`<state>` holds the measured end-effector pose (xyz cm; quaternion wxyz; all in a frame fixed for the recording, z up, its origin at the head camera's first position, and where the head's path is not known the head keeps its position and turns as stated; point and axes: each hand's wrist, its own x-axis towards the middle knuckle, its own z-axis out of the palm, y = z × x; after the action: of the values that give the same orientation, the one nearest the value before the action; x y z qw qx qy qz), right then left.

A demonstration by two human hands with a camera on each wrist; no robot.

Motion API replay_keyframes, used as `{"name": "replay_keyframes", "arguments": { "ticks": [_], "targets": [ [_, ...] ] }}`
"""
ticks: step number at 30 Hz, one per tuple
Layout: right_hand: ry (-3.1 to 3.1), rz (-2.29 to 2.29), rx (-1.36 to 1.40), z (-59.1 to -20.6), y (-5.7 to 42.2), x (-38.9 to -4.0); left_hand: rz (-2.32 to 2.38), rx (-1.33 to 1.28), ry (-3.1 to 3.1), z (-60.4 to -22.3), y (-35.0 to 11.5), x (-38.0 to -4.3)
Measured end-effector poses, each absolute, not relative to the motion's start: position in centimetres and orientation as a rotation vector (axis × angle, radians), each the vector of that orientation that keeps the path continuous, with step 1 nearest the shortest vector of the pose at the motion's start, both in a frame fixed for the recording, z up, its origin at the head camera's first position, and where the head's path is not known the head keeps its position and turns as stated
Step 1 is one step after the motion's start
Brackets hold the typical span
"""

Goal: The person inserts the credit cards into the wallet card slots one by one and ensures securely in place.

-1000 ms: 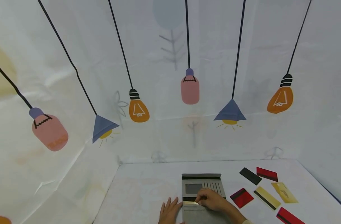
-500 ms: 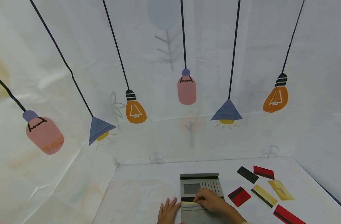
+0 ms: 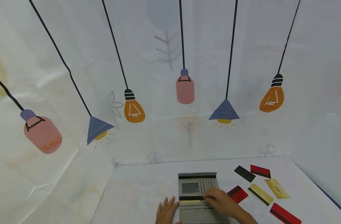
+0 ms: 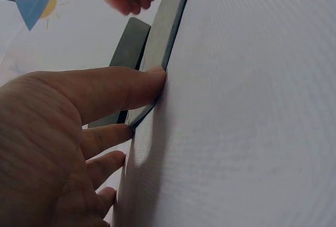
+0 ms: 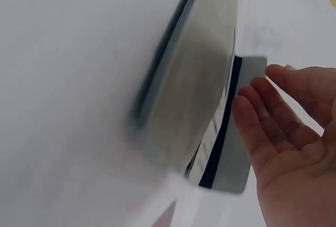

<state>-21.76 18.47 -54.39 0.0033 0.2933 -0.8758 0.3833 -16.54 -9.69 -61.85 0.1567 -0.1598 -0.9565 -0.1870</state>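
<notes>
An opened grey wallet (image 3: 196, 215) lies on the white table, with a dark window and slim slots in its upper half. A gold card (image 3: 190, 202) shows as a narrow strip in a slot below the fold. My left hand (image 3: 166, 211) rests at the wallet's left side, fingers spread; in the left wrist view its thumb (image 4: 149, 85) presses on the wallet edge. Over the wallet's right half hovers my right hand (image 3: 222, 202), fingers loosely bent. Nothing is between those fingertips (image 5: 242, 104) in the right wrist view.
To the wallet's right lie loose cards: a black one (image 3: 244, 173), a red one (image 3: 260, 170) behind, a gold one (image 3: 277, 188), a yellow striped one (image 3: 261, 194), and two more red cards, one (image 3: 238, 194) partly behind the right hand. A lamp-printed sheet (image 3: 148, 140) hangs behind.
The right hand has let go of the gold card's strip and moved right, off it. The left hand keeps its place by the wallet. The head view has turned slightly right.
</notes>
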Motion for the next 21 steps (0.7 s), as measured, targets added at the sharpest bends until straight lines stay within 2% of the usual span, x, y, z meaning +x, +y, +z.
{"name": "replay_keyframes", "arguments": {
  "ticks": [7,12,16,21],
  "targets": [
    [-2.761,1.192,0.789,-54.6,22.1,-20.6,-0.533,-0.367,-2.77,-62.6,-9.4,-15.9],
    [-2.812,1.146,0.641,-54.2,25.5,-19.6,-0.542,-0.413,-2.752,-62.6,-9.4,-16.0],
    [-2.988,1.178,0.368,-54.0,28.6,-18.0,-0.521,-0.516,-2.708,-63.0,-9.6,-15.6],
    [-3.061,1.225,-0.139,-55.0,31.6,-16.1,-0.571,-0.581,-2.746,-63.9,-9.9,-14.9]
  ]
}}
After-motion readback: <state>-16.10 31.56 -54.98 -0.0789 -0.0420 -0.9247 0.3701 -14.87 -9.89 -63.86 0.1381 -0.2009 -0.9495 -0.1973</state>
